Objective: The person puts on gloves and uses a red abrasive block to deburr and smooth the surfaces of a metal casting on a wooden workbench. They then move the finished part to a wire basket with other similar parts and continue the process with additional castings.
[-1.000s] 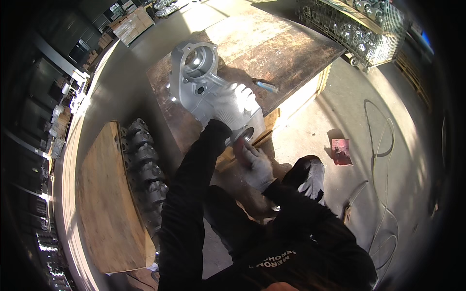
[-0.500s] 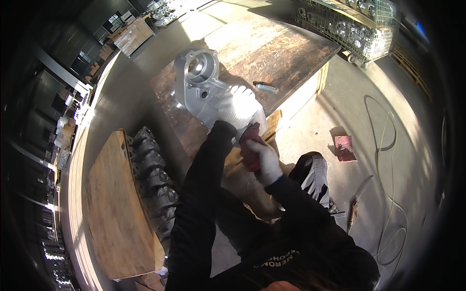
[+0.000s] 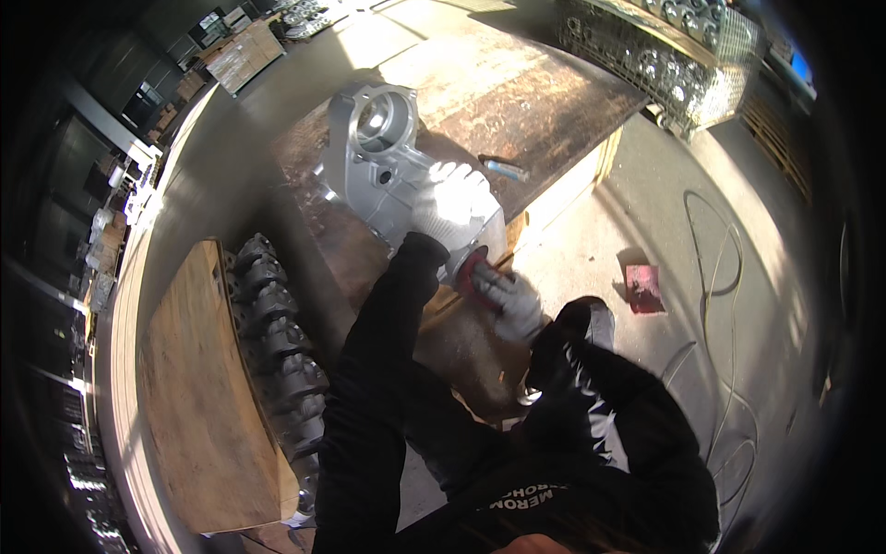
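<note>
A large grey metal casting (image 3: 343, 180) with a round bored opening lies on the worn wooden table (image 3: 563, 102). My left hand (image 3: 449, 205), in a white glove, is closed over the casting's near part and holds it. My gloved right hand (image 3: 513, 307) grips a piece of red sanding cloth (image 3: 472, 269) and presses it to the casting's near end, by the table edge. Part of the cloth is hidden by the fingers, which are slightly blurred. A small light-blue tube with a dark tip (image 3: 506, 170) lies on the table right of my left hand.
At the left, a row of grey metal castings (image 3: 281, 328) stands beside a wooden panel (image 3: 203, 388). A square red sheet (image 3: 644, 288) and a thin hose (image 3: 706, 305) lie on the floor to the right. Far right stands a wire cage (image 3: 683, 88) of metal parts.
My right hand has moved slightly down and turned, with the red cloth still against the casting's end. My left hand keeps its place on the casting. The view has shifted slightly.
</note>
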Demonstrator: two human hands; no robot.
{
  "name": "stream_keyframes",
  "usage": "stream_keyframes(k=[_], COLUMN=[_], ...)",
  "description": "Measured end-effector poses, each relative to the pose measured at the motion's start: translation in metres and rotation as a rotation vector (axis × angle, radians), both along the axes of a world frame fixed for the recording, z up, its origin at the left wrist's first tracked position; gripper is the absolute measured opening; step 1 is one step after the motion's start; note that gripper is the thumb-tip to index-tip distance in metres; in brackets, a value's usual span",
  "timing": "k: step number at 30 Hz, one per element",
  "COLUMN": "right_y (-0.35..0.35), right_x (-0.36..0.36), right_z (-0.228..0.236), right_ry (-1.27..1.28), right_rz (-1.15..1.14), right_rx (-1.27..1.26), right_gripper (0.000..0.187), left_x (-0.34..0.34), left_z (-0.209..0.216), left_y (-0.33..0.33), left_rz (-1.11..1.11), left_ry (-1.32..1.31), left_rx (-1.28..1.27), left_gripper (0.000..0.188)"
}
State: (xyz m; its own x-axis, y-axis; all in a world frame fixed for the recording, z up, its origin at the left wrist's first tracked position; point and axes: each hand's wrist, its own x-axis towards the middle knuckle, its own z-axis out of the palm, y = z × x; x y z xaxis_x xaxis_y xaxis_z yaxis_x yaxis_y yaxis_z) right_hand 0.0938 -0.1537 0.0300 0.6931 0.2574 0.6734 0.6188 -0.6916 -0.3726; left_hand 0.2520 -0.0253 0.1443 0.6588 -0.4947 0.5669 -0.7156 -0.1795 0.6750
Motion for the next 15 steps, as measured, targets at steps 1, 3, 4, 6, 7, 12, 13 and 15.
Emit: stream_keyframes(k=[1, 3, 4, 6, 7, 12, 13, 15], right_y=[0.008, 0.004, -0.009, -0.038, -0.048, -0.033, -0.014, 0.016], right_x=[-0.010, -0.032, -0.037, -0.037, -0.033, 0.068, 0.092, 0.146], right_z=[0.004, 0.023, 0.039, 0.080, 0.101, 0.203, 0.214, 0.230], right_ry=[0.283, 0.562, 0.596, 0.478, 0.597, -0.160, -0.231, -0.352], right_rz=[0.036, 0.141, 0.203, 0.220, 0.304, -0.020, -0.095, -0.158], right_rx=[0.123, 0.367, 0.444, 0.492, 0.737, -0.203, -0.320, -0.618], right_gripper=[0.062, 0.059, 0.057, 0.058, 0.058, 0.060, 0.059, 0.040], left_x=[-0.003, -0.010, -0.015, -0.021, -0.021, 0.033, 0.047, 0.071], left_z=[0.003, 0.018, 0.027, 0.055, 0.072, 0.141, 0.147, 0.146], left_y=[-0.001, 0.007, 0.012, 0.030, 0.042, 0.084, 0.088, 0.088], left_rz=[-0.031, 0.106, 0.170, 0.217, 0.342, 0.677, 0.709, 0.672], left_ry=[0.040, -0.413, -0.624, -0.545, -0.551, -0.542, -0.520, -0.400], left_rx=[-0.043, 0.371, 0.586, 0.365, 0.363, 0.100, 0.037, 0.262], left_gripper=[0.018, 0.017, 0.018, 0.034, 0.033, 0.039, 0.041, 0.044])
